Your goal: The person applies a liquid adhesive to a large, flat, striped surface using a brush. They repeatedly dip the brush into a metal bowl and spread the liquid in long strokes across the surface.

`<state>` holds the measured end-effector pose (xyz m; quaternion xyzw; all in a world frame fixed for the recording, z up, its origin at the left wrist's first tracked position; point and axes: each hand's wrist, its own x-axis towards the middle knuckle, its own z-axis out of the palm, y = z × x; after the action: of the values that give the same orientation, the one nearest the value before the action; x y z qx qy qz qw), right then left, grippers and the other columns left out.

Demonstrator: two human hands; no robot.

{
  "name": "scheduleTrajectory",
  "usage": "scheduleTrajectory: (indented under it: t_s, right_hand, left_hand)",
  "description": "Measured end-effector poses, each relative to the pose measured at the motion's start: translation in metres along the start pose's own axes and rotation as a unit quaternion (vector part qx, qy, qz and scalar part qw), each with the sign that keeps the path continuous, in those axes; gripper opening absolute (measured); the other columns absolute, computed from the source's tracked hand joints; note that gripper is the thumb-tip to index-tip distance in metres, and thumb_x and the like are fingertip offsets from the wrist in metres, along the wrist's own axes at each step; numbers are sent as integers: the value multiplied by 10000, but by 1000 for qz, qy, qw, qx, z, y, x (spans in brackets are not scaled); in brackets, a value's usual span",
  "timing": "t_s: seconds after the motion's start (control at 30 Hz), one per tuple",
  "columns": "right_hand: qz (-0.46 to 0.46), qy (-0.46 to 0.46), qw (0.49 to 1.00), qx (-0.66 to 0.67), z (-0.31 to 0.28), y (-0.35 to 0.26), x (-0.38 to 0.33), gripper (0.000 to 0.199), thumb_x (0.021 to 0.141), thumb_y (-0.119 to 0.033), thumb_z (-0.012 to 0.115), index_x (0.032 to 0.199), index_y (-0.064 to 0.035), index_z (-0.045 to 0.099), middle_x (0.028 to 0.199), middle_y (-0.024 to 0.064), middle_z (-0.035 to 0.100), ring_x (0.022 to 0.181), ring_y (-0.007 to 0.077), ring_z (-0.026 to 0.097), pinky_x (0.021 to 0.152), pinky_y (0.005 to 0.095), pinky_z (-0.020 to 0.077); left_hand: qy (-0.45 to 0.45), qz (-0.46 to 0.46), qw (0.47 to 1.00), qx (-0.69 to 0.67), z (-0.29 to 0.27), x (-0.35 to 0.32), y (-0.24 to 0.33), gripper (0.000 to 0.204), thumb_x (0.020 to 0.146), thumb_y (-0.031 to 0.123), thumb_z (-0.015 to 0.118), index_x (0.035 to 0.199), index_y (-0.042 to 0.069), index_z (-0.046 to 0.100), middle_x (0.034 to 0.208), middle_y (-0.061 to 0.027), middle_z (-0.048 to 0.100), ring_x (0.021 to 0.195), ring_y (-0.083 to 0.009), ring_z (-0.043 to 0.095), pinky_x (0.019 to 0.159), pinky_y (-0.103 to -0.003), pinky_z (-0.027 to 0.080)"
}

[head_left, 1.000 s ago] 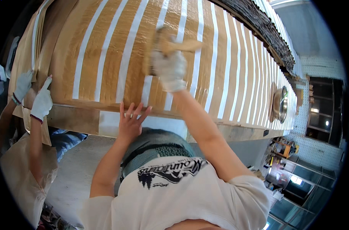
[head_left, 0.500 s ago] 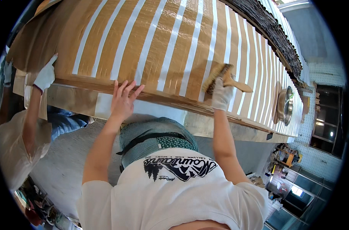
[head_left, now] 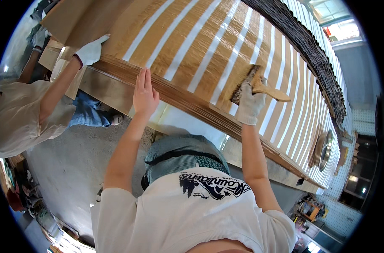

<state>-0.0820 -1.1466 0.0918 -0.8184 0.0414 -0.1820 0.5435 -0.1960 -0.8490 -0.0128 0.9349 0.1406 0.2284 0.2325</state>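
A wide brush [head_left: 258, 81] with dark bristles and a pale wooden handle is gripped in my right hand [head_left: 251, 104], which wears a white glove. Its bristles meet the brown sheet [head_left: 178, 64], which has white stripes and a wet-looking shine. My bare left hand [head_left: 146, 95] has its fingers stretched out and held close together. Their tips reach the near edge of the layered brown stack [head_left: 187, 100], and nothing is held there. The left palm is turned from view.
At the far left, a co-worker's white-gloved hand [head_left: 89, 52] rests on the sheet's edge. A metal bowl [head_left: 325, 151] stands on the striped surface at the right. A dark, rough strip [head_left: 303, 33] runs along the far side. Grey floor [head_left: 73, 177] lies below.
The view has turned, shifting the scene. Against the stripes, the brush and my left hand have moved left. My left fingers, spread before, are now together.
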Motion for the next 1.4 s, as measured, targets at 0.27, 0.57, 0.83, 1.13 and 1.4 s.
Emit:
scheduleTrajectory:
  t_s: [0.27, 0.57, 0.83, 1.13, 1.4]
  right_hand:
    - [-157, -133, 975, -88, 178, -61, -22, 522, 844, -249, 726, 1287, 5, 618, 1214, 232, 675, 1087, 369, 664, 940, 418, 510]
    - [-95, -184, 974, -97, 137, -23, -31, 566, 842, -208, 720, 1349, -8, 571, 1158, 216, 695, 1042, 341, 682, 915, 392, 524]
    - [97, 10, 978, -186, -81, 73, -21, 585, 884, -209, 683, 1398, 16, 517, 1299, 171, 640, 1163, 302, 623, 1033, 388, 462]
    - [128, 136, 960, -207, -145, 64, 26, 558, 879, -234, 683, 1363, -1, 534, 1214, 192, 683, 1092, 322, 664, 979, 419, 493]
    - [-38, -194, 965, -173, 73, -8, 60, 416, 838, -397, 695, 1045, -41, 638, 890, 226, 708, 847, 421, 692, 753, 475, 564]
  left_hand:
    - [-55, -8, 998, 30, 17, 13, -37, 603, 835, -13, 533, 1435, -8, 474, 1509, -112, 444, 1398, -328, 424, 1152, -400, 395]
    - [-55, 32, 990, 126, 18, 16, -41, 495, 886, 29, 547, 1381, 32, 546, 1474, -74, 496, 1365, -284, 478, 1125, -372, 426]
    - [-142, 40, 959, 240, 6, 33, -32, 532, 980, 332, 520, 1370, -28, 549, 1465, -175, 517, 1297, -293, 552, 1006, -391, 510]
    - [-343, -18, 901, 265, -18, 85, 50, 995, 771, 881, 489, 875, -72, 754, 985, -340, 693, 969, -426, 696, 759, -475, 572]
    - [-393, -46, 863, 314, -9, 93, 63, 864, 739, 836, 586, 924, 16, 786, 989, -311, 707, 1077, -396, 674, 737, -459, 569]
